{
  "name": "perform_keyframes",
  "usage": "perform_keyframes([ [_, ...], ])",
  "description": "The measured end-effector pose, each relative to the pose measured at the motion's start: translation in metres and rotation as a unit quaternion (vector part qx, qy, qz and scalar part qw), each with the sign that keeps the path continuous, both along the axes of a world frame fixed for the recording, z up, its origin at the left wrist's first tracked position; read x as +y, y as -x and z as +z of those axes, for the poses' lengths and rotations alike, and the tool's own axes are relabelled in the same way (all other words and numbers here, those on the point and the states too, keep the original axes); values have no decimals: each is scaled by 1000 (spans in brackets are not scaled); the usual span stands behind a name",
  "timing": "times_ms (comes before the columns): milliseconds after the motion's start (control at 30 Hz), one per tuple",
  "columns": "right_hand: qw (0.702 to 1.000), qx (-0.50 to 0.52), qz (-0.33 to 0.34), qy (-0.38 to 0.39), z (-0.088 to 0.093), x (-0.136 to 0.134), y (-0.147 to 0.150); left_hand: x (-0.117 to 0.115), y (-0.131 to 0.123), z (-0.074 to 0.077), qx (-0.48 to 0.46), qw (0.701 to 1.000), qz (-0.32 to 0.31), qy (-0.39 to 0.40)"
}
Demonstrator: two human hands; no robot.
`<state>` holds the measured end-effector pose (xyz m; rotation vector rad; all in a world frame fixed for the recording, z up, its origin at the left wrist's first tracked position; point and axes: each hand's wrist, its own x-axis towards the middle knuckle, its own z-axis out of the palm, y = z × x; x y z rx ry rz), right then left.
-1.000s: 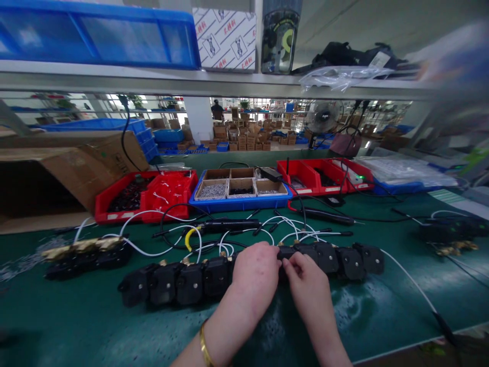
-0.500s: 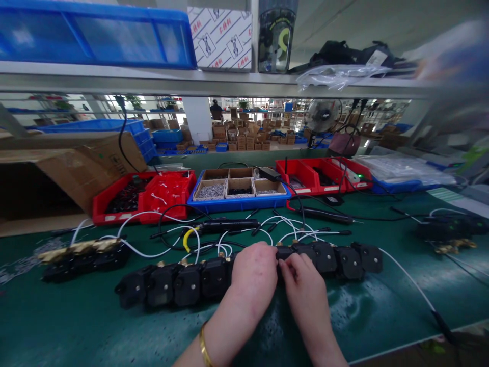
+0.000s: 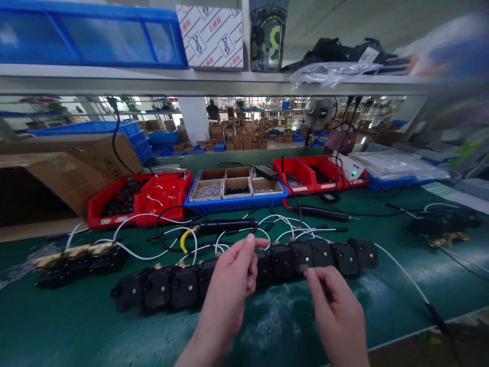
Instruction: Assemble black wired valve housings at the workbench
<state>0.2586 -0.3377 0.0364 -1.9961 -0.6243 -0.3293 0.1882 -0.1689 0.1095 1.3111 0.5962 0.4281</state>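
A row of black box-shaped units (image 3: 185,285) with brass fittings and white cables lies across the green bench. My left hand (image 3: 231,280) is raised before the middle of this row and covers part of it. Its index finger points right, the other fingers curl loosely, and I see nothing held. Farther right, my right hand (image 3: 338,306) hovers just in front of the units. Thumb and index finger are pinched together there, with something small and pale at the tips that I cannot make out.
Behind the row lie black electric screwdrivers (image 3: 229,225) and loose cables. Red bins (image 3: 114,220) flank a blue tray (image 3: 237,205) of small parts. Other black-and-brass units (image 3: 82,265) sit at left, more at far right. A shelf (image 3: 214,76) spans overhead; a cardboard box (image 3: 76,171) stands left.
My hands have drawn apart from the middle of the row. The right hand moved right and toward me; the left shifted slightly left and its index finger extended. The view shifted slightly.
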Motion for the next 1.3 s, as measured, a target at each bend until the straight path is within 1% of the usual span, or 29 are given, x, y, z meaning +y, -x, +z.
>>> perform_keyframes([
  [33,999,-12,30,0,4,-6,4,-7,4,-3,-21,988,-5,154],
  [67,997,-29,69,2,7,-11,8,-14,8,-8,-35,956,-8,291],
  [100,992,-47,115,8,10,-16,11,-22,10,-12,-35,915,-15,402],
  [133,985,-67,161,17,11,-20,14,-29,11,-18,-32,876,-18,481],
  [167,975,-84,202,29,12,-23,14,-35,11,-23,-24,845,-24,533],
  [200,967,-97,233,44,11,-26,14,-41,10,-28,-20,825,-33,563],
  [233,962,-103,247,60,10,-28,14,-45,9,-33,-19,815,-41,578],
  [267,960,-105,247,76,8,-30,12,-48,8,-37,-22,810,-50,584],
  [333,965,-105,221,97,4,-31,9,-52,4,-42,-35,803,-66,591],
  [433,975,-87,177,102,0,-31,6,-53,0,-44,-50,796,-94,596],
  [533,982,-27,161,89,-2,-30,6,-53,-1,-42,-53,810,-116,573],
  [667,979,59,179,72,-4,-32,5,-52,-1,-37,-42,825,-106,554],
  [800,979,97,173,55,-4,-34,1,-55,-1,-35,-42,833,-98,543],
  [867,981,97,166,35,-2,-34,-2,-57,-1,-36,-40,844,-97,526],
  [933,981,92,169,17,0,-34,-4,-58,0,-37,-39,869,-90,485],
  [1000,982,97,163,-4,-1,-34,-6,-59,1,-39,-31,904,-88,416],
  [1067,981,126,145,-27,-5,-34,-7,-59,1,-41,-8,933,-102,344],
  [1133,976,169,128,-54,-10,-34,-8,-59,-1,-42,20,949,-122,289],
  [1200,970,196,128,-70,-15,-33,-10,-58,-3,-43,42,959,-132,245],
  [1300,972,177,133,-75,-17,-33,-13,-59,-7,-43,76,969,-144,184],
])
